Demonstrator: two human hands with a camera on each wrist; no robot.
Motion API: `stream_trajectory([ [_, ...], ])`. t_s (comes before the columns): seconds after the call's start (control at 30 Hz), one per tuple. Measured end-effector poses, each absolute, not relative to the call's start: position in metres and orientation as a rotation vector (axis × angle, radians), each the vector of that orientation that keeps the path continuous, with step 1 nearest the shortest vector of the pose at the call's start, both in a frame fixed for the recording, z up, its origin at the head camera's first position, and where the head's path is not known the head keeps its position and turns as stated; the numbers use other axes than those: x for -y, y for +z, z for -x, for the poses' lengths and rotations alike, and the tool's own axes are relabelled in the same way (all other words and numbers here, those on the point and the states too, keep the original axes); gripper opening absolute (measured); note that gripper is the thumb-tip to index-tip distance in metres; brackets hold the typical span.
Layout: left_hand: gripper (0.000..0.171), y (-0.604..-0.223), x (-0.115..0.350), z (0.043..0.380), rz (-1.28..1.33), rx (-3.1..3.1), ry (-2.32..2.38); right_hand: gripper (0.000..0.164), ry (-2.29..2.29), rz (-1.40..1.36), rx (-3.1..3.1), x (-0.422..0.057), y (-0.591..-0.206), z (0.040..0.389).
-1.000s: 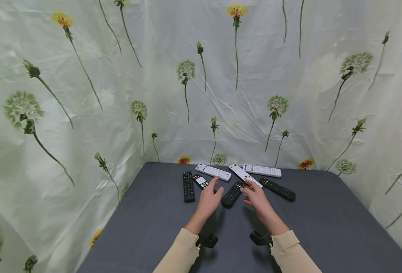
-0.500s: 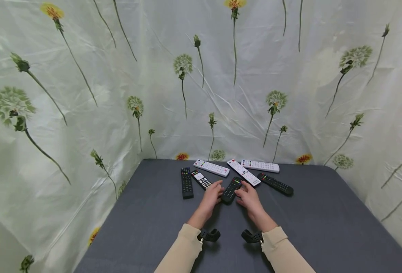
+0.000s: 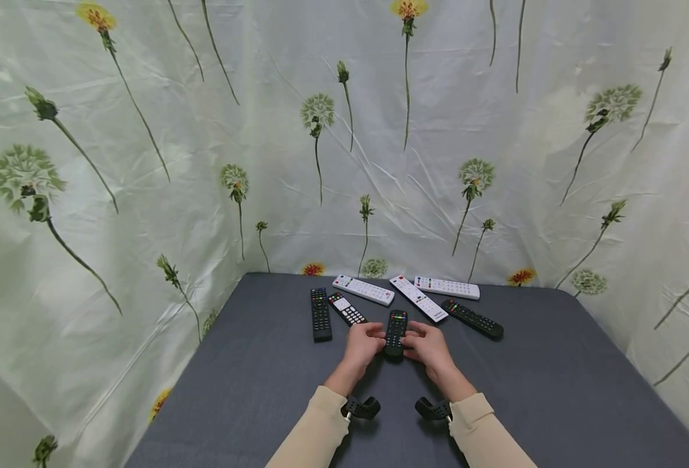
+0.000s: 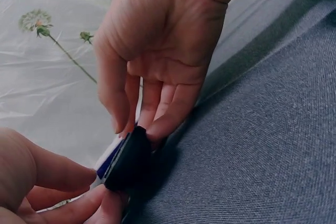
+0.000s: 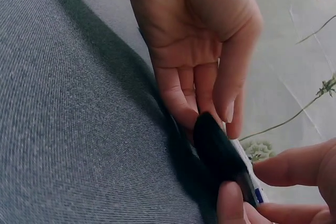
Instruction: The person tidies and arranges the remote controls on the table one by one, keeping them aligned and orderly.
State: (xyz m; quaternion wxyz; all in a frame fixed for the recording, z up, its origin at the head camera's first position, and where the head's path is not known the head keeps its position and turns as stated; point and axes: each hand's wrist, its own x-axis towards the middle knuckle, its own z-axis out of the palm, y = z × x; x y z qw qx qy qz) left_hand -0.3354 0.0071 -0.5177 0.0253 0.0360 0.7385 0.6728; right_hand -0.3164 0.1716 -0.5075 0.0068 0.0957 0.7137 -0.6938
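Note:
A black remote control [image 3: 396,328] stands between my two hands over the dark table, its coloured buttons at the far end. My left hand [image 3: 360,346] grips its left side with the fingertips and thumb. On the opposite side my right hand [image 3: 429,349] holds its edge with curled fingers. In the left wrist view the blunt near end of the remote control [image 4: 128,161] shows between both hands' fingertips, tilted. The right wrist view shows the dark underside of the remote control [image 5: 218,148] close to the cloth; whether it touches cannot be told.
Just beyond my left hand lie a black remote with white buttons [image 3: 346,307] and a long black remote [image 3: 320,315]. Several white remotes, one slanted [image 3: 419,299], lie along the back. Another black remote [image 3: 474,319] is at the right. A flowered curtain [image 3: 286,162] hangs behind.
Both hands have closed in on the black remote from either side. It has turned from slanting to nearly straight and come slightly nearer. The other remotes keep their places.

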Motion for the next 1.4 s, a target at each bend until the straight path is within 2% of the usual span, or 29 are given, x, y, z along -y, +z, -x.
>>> stream_trajectory([
  [0.23,0.037,-0.519,-0.002,0.335,0.005,-2.061,2.213,0.052,-2.162,-0.254,-2.189,-0.171,-0.505,0.312],
  [0.43,0.029,-0.510,0.001,0.333,0.027,-1.984,2.267,0.053,-2.171,-0.219,-2.213,-0.168,-0.496,0.310],
  [0.87,0.023,-0.492,0.008,0.327,0.000,-2.019,2.276,0.056,-2.190,-0.113,-2.280,-0.158,-0.483,0.300],
  [1.4,0.021,-0.437,0.032,0.315,-0.089,-2.335,2.151,0.060,-2.208,0.015,-2.318,-0.131,-0.446,0.297],
])
